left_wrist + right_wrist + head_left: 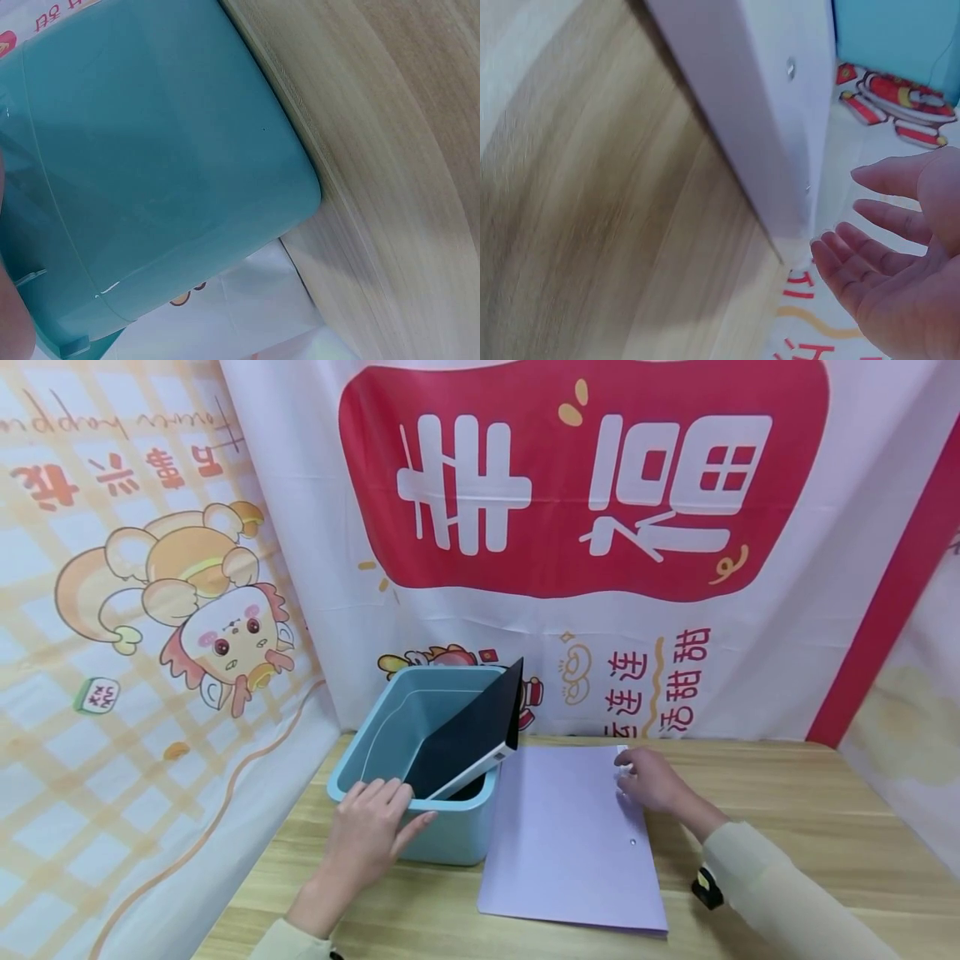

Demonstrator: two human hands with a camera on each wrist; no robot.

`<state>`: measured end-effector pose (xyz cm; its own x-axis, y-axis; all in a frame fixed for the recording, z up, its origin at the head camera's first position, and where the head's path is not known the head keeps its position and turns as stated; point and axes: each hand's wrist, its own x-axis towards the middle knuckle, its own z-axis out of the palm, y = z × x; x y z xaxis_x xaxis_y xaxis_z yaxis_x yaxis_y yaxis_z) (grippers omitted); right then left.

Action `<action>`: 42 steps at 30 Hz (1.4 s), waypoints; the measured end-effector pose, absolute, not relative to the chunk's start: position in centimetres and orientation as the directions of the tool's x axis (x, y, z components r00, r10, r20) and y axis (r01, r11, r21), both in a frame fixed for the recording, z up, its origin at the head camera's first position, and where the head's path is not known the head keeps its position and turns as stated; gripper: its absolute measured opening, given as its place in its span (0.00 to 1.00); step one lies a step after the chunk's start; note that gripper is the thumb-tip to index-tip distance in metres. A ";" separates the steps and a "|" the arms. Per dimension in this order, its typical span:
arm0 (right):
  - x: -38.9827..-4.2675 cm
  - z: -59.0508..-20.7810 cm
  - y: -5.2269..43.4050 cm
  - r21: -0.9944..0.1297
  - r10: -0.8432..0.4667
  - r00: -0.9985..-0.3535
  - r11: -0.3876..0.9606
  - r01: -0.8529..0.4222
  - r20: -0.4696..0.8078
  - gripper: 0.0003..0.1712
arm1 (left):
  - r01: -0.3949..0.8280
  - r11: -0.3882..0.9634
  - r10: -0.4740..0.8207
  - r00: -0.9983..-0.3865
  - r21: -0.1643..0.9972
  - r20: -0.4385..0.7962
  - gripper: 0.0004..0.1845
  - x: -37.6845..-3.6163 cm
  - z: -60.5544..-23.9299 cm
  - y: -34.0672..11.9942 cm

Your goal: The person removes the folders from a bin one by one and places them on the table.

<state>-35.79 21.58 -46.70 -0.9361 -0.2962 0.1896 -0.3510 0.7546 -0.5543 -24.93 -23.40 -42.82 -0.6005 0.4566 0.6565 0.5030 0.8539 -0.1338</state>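
My left hand (363, 835) grips the near rim of a teal plastic bin (450, 839), its fingers over the edge and the thumb along the outside. Inside the bin leans a black folder (472, 727) with a white edge, tilted and sticking up past the rim. Flat on the table to the bin's right lies a lilac file folder (570, 843) with small metal rivets along its right side. My right hand (652, 781) is at that folder's far right corner. Its fingers (885, 255) are loosely bent and hold nothing in the right wrist view.
The wooden table (795, 827) ends at a white cloth backdrop (787, 677) with red printing. A patterned cloth (150, 760) hangs along the left side. A small black object (707, 889) shows under the right sleeve.
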 end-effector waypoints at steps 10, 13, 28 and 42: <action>-34.0 -45.1 19.9 -0.595 -0.372 -0.885 0.656 -0.464 0.280 0.20 | 0.505 0.853 0.454 -0.593 -0.131 0.665 0.25 -24.9 -42.8 -23.4; -33.5 -44.6 19.4 -0.625 -0.375 -0.886 0.631 -0.459 0.271 0.22 | 0.506 0.853 0.454 -0.595 -0.130 0.664 0.25 -24.9 -42.8 -23.4; -31.9 -42.4 17.1 -0.763 -0.330 -0.928 0.550 -0.340 0.176 0.26 | 0.516 0.847 0.455 -0.579 -0.128 0.677 0.25 -25.1 -42.8 -23.3; -30.9 -40.4 15.0 -0.797 -0.376 -0.906 0.477 -0.371 0.197 0.28 | 0.505 0.855 0.450 -0.611 -0.118 0.651 0.24 -25.3 -43.1 -23.4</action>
<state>-30.90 14.95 -40.45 -0.9057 -0.3756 0.1968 -0.3708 0.4767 -0.7970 -25.25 -23.44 -43.10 -0.6107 0.4501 0.6515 0.5048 0.8552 -0.1175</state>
